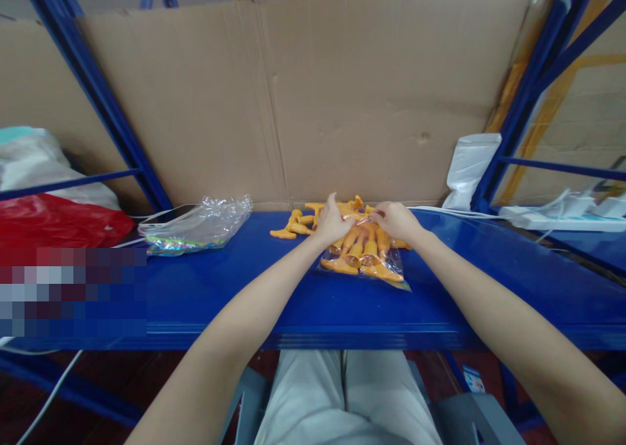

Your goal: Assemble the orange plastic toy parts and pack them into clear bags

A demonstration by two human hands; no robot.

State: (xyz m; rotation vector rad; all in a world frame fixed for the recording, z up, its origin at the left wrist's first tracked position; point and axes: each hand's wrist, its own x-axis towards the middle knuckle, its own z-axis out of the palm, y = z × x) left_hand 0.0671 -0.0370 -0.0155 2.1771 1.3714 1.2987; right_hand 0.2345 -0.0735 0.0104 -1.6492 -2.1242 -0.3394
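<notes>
A clear plastic bag (pixel 397 276) lies on the blue shelf, its lower end toward me. Inside it are several orange plastic pieces (pixel 370 249) with flared, T-shaped ends. My left hand (pixel 332 223) is at the bag's upper left, thumb pointing right, seemingly gripping the plastic; its fingers are partly hidden. At the upper right, my right hand (pixel 398 222) pinches the bag between thumb and fingers. More loose orange pieces (pixel 293 226) lie left of and behind my hands.
A stack of clear plastic bags (pixel 195 226) lies left on the shelf (pixel 220 301). Cardboard (pixel 366 99) stands behind. At right are a white pouch (pixel 472 168), a power strip (pixel 552 218) and cables. Red and white bags (pixel 53 220) sit far left, beside blue uprights.
</notes>
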